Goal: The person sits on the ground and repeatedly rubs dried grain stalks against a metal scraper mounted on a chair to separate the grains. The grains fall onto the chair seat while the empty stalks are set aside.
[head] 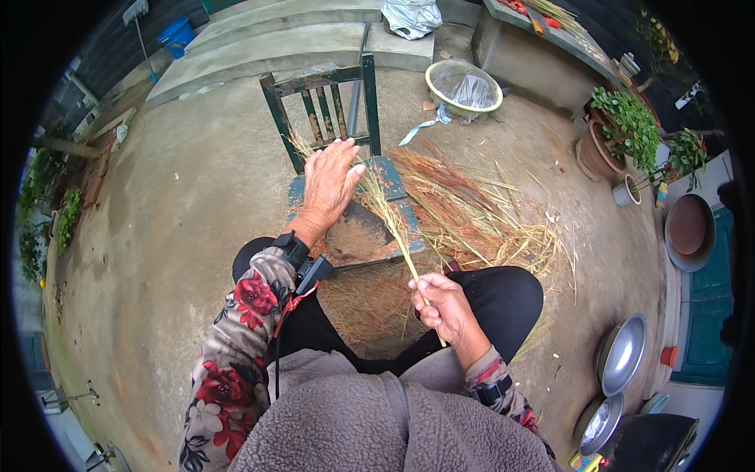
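Across the seat of a worn green wooden chair [404, 203] lies a dry broomcorn-like stalk [396, 227] with a branching seed head. My right hand [442, 307] grips its lower stem, close to my right knee. Palm down, my left hand [333, 180] rests over the seed head near the chair's slatted back, its fingers extended. What lies under that palm is hidden. A dark flat piece [357, 230] on the seat carries brownish loose grain or chaff, and reddish bits are scattered around it.
Right of the chair, a pile of dry stalks [466, 206] with reddish heads covers the concrete. More chaff [365, 301] lies between my legs. Beyond are a plastic-lined yellow-rimmed basin [433, 88], concrete steps [283, 44] and a potted plant [601, 150]. Metal basins [622, 354] stand at lower right.
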`<act>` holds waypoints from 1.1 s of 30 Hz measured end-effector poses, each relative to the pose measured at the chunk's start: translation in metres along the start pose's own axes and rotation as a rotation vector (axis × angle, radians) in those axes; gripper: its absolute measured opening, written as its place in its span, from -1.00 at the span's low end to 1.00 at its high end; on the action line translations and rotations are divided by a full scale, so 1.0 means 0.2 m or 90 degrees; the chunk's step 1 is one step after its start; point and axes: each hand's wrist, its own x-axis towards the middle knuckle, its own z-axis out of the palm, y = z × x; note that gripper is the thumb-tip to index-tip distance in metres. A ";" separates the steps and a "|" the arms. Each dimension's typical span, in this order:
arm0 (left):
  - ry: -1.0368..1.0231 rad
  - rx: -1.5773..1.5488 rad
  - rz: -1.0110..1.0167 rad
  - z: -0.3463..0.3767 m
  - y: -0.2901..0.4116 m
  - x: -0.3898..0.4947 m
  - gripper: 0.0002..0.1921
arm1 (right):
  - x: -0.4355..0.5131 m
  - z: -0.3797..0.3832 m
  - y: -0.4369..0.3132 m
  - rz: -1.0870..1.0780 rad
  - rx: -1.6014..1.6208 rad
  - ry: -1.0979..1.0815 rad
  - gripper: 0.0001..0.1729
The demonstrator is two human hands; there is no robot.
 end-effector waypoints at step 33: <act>-0.246 0.120 0.093 0.06 0.00 -0.04 -0.52 | -0.17 -0.06 0.20 -0.267 -0.388 0.137 -0.91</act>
